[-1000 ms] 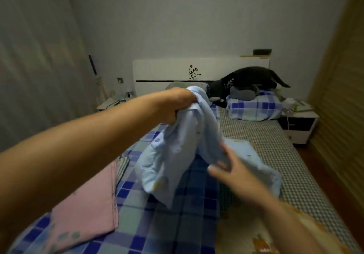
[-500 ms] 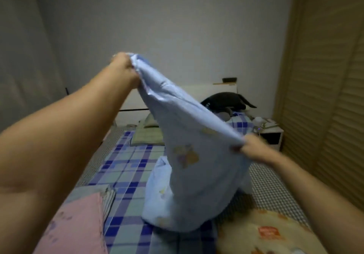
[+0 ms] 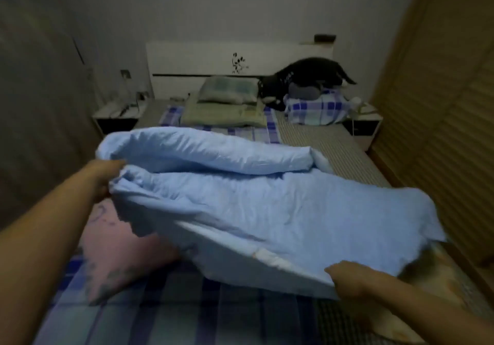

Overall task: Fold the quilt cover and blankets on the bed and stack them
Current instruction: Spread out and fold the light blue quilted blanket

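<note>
A light blue quilt cover (image 3: 267, 200) billows wide across the middle of the bed, its far part puffed up and its near edge lifted. My left hand (image 3: 103, 176) grips its left edge, and my right hand (image 3: 352, 280) grips the near right corner low over the bed. A folded pink blanket (image 3: 112, 251) lies on the left under the cover's edge. An orange patterned blanket (image 3: 427, 283) lies at the right, partly hidden by the cover. The bed has a blue plaid sheet (image 3: 160, 318).
Green pillows (image 3: 227, 104) and a plaid pillow (image 3: 318, 109) lie by the white headboard (image 3: 203, 58). A black cat (image 3: 302, 77) stands on the plaid pillow. Nightstands (image 3: 117, 117) flank the bed. A wooden wardrobe (image 3: 441, 104) runs along the right.
My left hand has come down from high up, and both hands have spread the blue cover out wide and low over the bed. The view has tilted down.
</note>
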A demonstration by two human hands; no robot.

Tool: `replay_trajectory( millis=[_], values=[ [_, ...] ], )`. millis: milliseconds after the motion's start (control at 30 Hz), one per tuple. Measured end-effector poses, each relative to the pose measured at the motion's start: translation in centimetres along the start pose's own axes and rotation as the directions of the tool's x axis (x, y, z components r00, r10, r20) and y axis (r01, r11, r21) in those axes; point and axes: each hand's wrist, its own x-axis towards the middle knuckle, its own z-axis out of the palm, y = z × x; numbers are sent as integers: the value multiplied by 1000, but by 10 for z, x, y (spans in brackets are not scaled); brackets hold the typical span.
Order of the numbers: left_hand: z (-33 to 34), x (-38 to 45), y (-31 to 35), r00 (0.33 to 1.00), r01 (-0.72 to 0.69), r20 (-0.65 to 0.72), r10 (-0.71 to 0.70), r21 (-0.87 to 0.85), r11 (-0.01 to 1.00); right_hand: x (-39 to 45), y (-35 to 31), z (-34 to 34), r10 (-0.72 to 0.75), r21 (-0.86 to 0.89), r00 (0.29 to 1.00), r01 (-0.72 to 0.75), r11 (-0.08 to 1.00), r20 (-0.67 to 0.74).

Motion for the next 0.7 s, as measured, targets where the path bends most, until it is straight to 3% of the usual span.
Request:
replay_trajectory(
  millis=[33,67,133,200,233,267,300,400,433,500,567,600,667,700],
  values=[
    [-2,-6,-29,990,140,-35,-137,117,983,4,-4,22,32,6,999,-32,999,-15],
    [4,-20,-41,964,244,-163,-211,226,943,5,-8,34,36,24,998,-35,999,-53],
    [8,-64,-109,942,280,-305,-139,486,828,12,-13,85,100,101,994,-96,990,-43],
    [19,-105,-157,971,139,-233,47,718,682,8,-28,113,126,190,983,-99,977,-133],
    [31,-134,-155,982,67,-166,87,746,663,7,-38,116,124,216,969,-76,973,-214],
    [42,-145,-167,984,-80,-43,172,757,648,4,-52,116,107,239,952,-37,970,-287],
    [53,-165,-173,980,-196,120,162,744,639,3,-65,115,88,244,943,-7,970,-322],
    [105,-222,-171,845,-513,513,151,696,502,-5,-116,88,20,316,913,120,941,-407],
    [125,-243,-165,796,-561,597,102,664,494,-7,-134,74,25,347,883,157,925,-468],
    [161,-276,-150,764,-553,644,46,617,559,-13,-168,41,59,411,817,225,883,-574],
    [179,-276,-154,823,-478,566,57,633,609,-19,-193,17,24,415,755,333,847,-655],
    [172,-274,-157,817,-486,574,61,628,608,-22,-200,10,-23,389,741,380,839,-672],
    [144,-268,-136,879,-433,460,122,665,608,-27,-197,6,-134,285,712,436,854,-689],
    [131,-259,-122,902,-421,364,234,616,666,-26,-187,9,-179,203,702,424,883,-689]
  ],
)
